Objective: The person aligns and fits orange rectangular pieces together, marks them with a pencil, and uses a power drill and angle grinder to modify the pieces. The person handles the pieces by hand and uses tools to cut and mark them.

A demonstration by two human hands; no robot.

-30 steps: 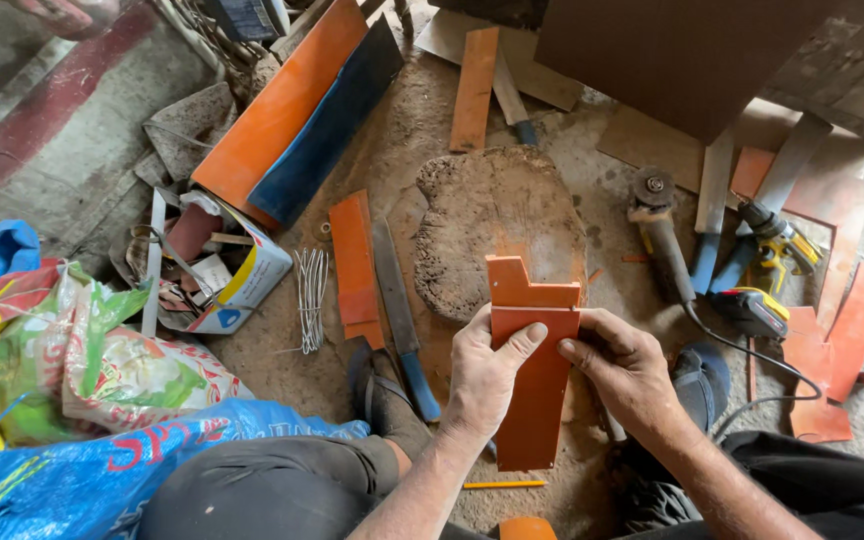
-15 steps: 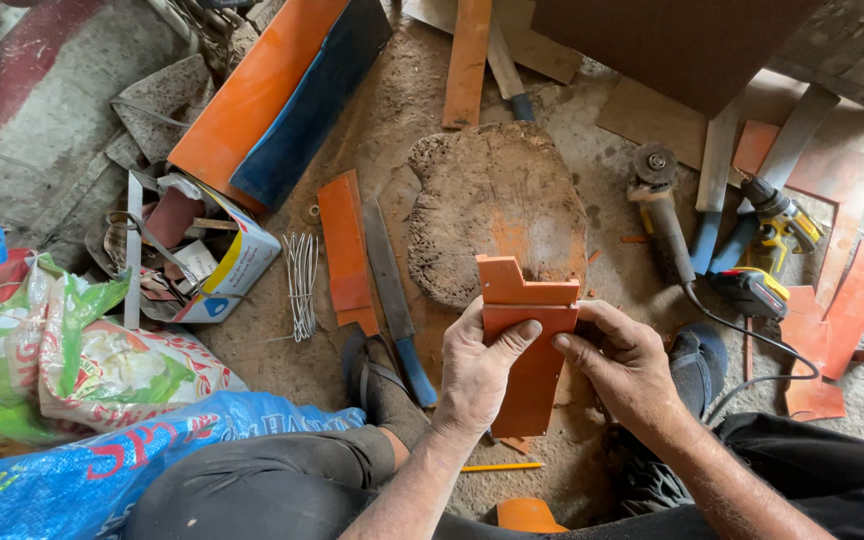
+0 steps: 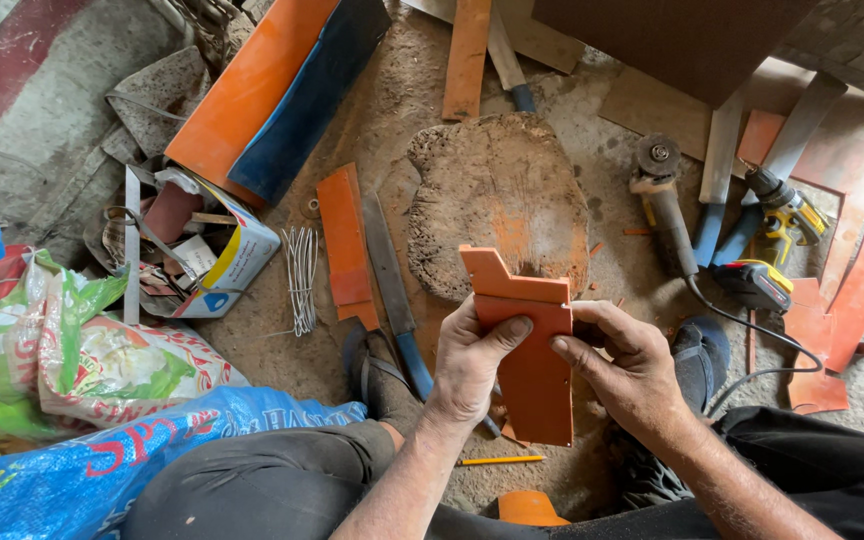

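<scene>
Moved: since a moment ago I have drawn the orange notched piece (image 3: 522,350) a little nearer to me, off the round wooden block (image 3: 497,200) — both hands kept their grip.
Left hand (image 3: 467,365): fingers curled round the piece's left edge, thumb laid flat across its face; closed on it.
Right hand (image 3: 627,365): pinching the right edge, thumb tip on the face, fingers behind; closed on it too.
Piece: held upright between my knees, notched end pointing away, above the dusty ground.
Cardboard box (image 3: 217,250): lies open on its side to my left — it holds dark red offcuts and scraps; what else is inside I cannot tell.
Beside it: a bundle of thin wire pins (image 3: 300,275), then an orange strip (image 3: 344,240) and a long blade with a blue handle (image 3: 392,290).
Right side: an angle grinder (image 3: 664,195) and a yellow cordless drill (image 3: 777,245) lie near each other.
</scene>
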